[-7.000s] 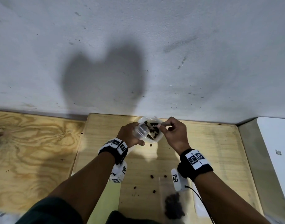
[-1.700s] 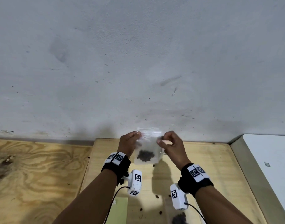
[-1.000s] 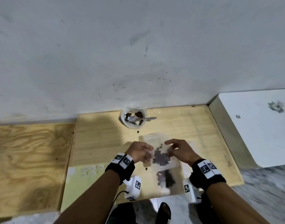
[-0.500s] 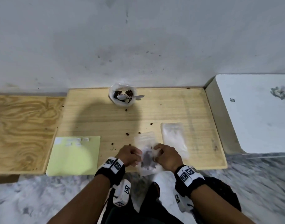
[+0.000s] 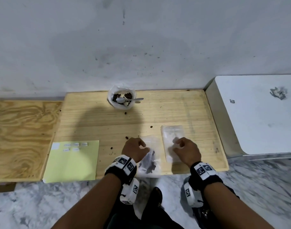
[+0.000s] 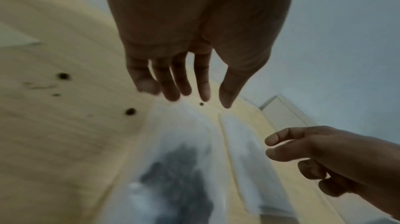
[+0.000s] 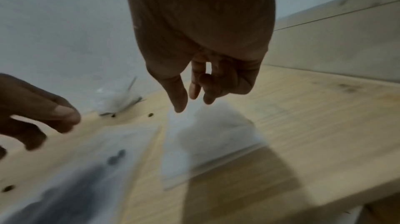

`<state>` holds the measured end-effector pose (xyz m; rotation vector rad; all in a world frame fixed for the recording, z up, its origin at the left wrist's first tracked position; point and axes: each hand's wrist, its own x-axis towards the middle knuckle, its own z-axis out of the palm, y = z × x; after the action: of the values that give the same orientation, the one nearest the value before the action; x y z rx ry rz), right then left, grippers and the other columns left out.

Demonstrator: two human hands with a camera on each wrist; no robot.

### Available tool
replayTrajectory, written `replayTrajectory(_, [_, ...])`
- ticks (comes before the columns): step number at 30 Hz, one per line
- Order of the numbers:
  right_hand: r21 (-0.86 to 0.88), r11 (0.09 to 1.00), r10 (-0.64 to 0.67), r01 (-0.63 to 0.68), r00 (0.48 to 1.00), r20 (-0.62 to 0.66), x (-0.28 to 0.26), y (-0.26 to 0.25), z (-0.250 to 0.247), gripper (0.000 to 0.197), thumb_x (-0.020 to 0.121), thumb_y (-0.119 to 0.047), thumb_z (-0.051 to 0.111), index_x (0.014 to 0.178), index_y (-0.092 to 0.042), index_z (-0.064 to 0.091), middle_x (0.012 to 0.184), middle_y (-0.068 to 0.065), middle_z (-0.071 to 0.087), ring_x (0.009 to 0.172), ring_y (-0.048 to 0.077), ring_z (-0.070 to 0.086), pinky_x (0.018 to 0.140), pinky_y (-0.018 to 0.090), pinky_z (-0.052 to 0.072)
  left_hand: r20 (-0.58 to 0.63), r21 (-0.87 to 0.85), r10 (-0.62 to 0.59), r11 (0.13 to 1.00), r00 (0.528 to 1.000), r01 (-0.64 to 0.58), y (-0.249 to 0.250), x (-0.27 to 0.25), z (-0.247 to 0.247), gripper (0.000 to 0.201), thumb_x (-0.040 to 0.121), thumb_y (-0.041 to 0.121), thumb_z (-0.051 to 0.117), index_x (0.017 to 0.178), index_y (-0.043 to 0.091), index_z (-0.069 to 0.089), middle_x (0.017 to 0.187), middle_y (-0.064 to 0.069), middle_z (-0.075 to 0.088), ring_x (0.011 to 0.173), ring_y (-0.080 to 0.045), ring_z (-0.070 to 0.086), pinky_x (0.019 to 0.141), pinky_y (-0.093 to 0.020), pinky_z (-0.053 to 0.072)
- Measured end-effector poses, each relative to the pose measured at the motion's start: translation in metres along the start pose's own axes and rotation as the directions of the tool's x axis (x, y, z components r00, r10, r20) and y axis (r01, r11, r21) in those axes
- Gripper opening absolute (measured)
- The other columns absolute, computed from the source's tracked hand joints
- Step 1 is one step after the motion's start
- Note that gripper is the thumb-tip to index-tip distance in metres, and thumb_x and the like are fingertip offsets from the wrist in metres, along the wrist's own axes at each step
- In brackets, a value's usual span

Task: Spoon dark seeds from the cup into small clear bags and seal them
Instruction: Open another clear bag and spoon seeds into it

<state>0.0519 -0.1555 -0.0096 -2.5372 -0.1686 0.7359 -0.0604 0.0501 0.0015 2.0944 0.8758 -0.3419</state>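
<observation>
Both hands have let go of the filled bag (image 5: 149, 160), which lies flat at the near table (image 5: 95, 119) edge. Left hand (image 5: 135, 150) hovers over it, fingers relaxed and apart; right hand (image 5: 186, 150), loosely curled and empty, hangs over the empty bags (image 5: 172, 134) just right. Cup (image 5: 121, 99) with spoon (image 5: 130, 100) stands far, by the wall.

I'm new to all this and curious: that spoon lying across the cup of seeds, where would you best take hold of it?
By the handle of the spoon. Its bowl lies inside the cup among the seeds, while the handle sticks out past the right rim, free in the air. Come from the right with the right hand and pinch the handle's end, probably easiest.
</observation>
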Motion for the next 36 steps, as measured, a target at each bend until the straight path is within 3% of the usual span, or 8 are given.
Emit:
replayTrajectory(6, [-0.063,0.986,0.156,-0.155,0.988,0.005,0.016,0.026,-0.009,0.088,0.069,-0.058,0.081,0.137,-0.022,0.040,0.132,0.010,0.048,0.115,0.032,0.058,0.088,0.041,0.050,0.061,0.023,0.063,0.998,0.996,-0.064,0.050,0.013,0.044,0.013,0.079,0.036,0.072,0.082,0.027,0.063,0.104,0.001,0.065,0.096,-0.019,0.063,0.081,-0.028,0.050])
replayTrajectory(9, [-0.091,0.983,0.165,-0.161,0.985,0.042,0.019,0.028,-0.003,0.099,0.064,-0.059,0.083,0.140,-0.022,0.032,0.132,0.010,0.049,0.118,0.033,0.057,0.091,0.044,0.051,0.113,-0.050,0.016,0.999,0.993,-0.011,0.061,0.017,0.064,0.013,0.078,0.032,0.075,0.083,0.026,0.064,0.110,-0.002,0.068,0.101,-0.019,0.064,0.087,-0.028,0.051])
replayTrajectory(15, [0.011,0.990,0.138,-0.138,0.989,0.053,0.023,0.036,-0.001,0.063,0.075,-0.031,0.076,0.126,-0.027,0.039,0.103,0.002,0.062,0.095,0.029,0.062,0.075,0.035,0.048,0.152,-0.115,-0.129,0.982,0.980,0.147,0.066,0.025,0.085,0.031,0.077,0.032,0.075,0.105,0.020,0.065,0.122,-0.003,0.063,0.112,-0.020,0.060,0.094,-0.028,0.048])
replayTrajectory(19, [0.107,0.984,0.135,-0.139,0.990,0.038,0.025,0.045,-0.005,0.022,0.077,-0.016,0.070,0.089,-0.026,0.054,0.083,-0.005,0.063,0.083,0.023,0.061,0.067,0.029,0.043,0.152,-0.117,-0.142,0.980,0.978,0.161,0.065,0.028,0.088,0.031,0.080,0.029,0.073,0.107,0.019,0.065,0.124,-0.004,0.062,0.114,-0.021,0.058,0.095,-0.029,0.047])
replayTrajectory(23, [0.151,0.981,0.121,-0.126,0.992,0.040,0.025,0.049,-0.010,0.004,0.080,-0.018,0.066,0.079,-0.020,0.063,0.076,-0.009,0.064,0.073,0.015,0.061,0.058,0.023,0.041,0.162,-0.118,-0.155,0.978,0.975,0.175,0.064,0.029,0.087,0.032,0.081,0.028,0.073,0.111,0.017,0.065,0.124,-0.005,0.063,0.114,-0.023,0.059,0.095,-0.030,0.047])
replayTrajectory(27, [0.137,0.987,0.081,-0.081,0.997,0.007,0.030,0.055,-0.011,0.003,0.085,-0.022,0.065,0.087,-0.021,0.067,0.084,-0.003,0.068,0.083,0.022,0.064,0.072,0.029,0.050,0.138,-0.104,-0.158,0.979,0.978,0.173,0.064,0.028,0.086,0.034,0.082,0.026,0.071,0.113,0.015,0.065,0.125,-0.005,0.063,0.116,-0.023,0.059,0.094,-0.028,0.046])
replayTrajectory(30, [0.182,0.982,0.061,-0.058,0.998,-0.011,0.030,0.056,-0.014,0.025,0.085,-0.017,0.071,0.107,-0.028,0.065,0.090,-0.007,0.066,0.089,0.018,0.061,0.083,0.031,0.051,0.147,-0.112,-0.158,0.978,0.976,0.176,0.063,0.027,0.085,0.034,0.082,0.027,0.070,0.114,0.017,0.064,0.126,-0.004,0.062,0.115,-0.023,0.058,0.092,-0.027,0.045])
replayTrajectory(36, [0.327,0.944,-0.039,0.037,0.999,-0.001,0.030,0.053,-0.021,0.016,0.088,-0.012,0.069,0.078,-0.024,0.068,0.085,-0.009,0.067,0.086,0.011,0.060,0.079,0.023,0.045,0.162,-0.156,-0.107,0.979,0.981,0.132,0.065,0.028,0.087,0.032,0.084,0.027,0.068,0.115,0.021,0.062,0.128,-0.003,0.057,0.115,-0.023,0.056,0.087,-0.025,0.042])
